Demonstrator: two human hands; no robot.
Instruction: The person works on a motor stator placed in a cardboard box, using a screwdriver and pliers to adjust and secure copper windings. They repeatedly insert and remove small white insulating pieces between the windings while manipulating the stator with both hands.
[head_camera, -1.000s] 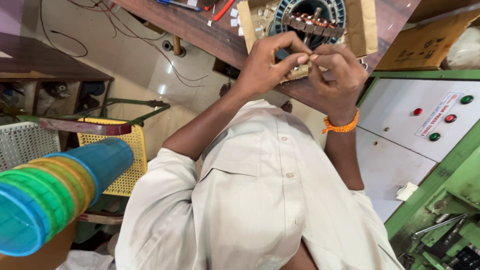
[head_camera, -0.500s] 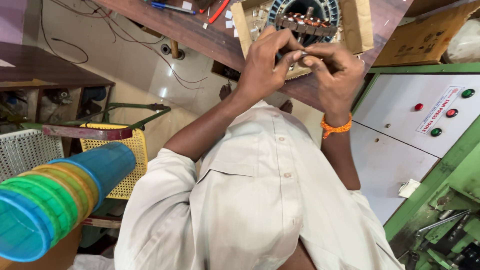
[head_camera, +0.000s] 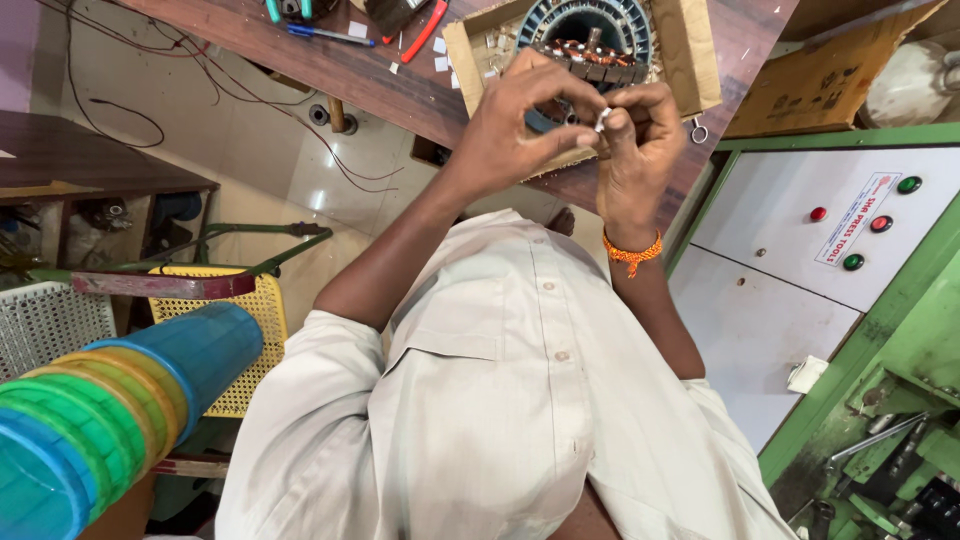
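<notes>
My left hand (head_camera: 505, 130) and my right hand (head_camera: 635, 150) meet just above the table edge. Their fingertips pinch one small white piece (head_camera: 603, 119) between them. An orange thread band (head_camera: 632, 252) circles my right wrist. Right behind the hands a round motor stator (head_camera: 590, 30) with copper windings lies in a shallow cardboard tray (head_camera: 700, 60). Small white paper slips (head_camera: 440, 55) are scattered beside the tray. My pale shirt fills the lower middle of the view.
A brown wooden table (head_camera: 380, 85) carries a red-handled tool (head_camera: 428, 28) and a blue pen (head_camera: 328, 34). A green machine cabinet (head_camera: 860, 330) with red and green buttons stands at right. Stacked coloured plastic stools (head_camera: 110, 400) and a yellow mesh seat (head_camera: 255, 320) are at left.
Both hands stayed joined in front of the stator and shifted slightly right. The white piece now shows between the fingertips.
</notes>
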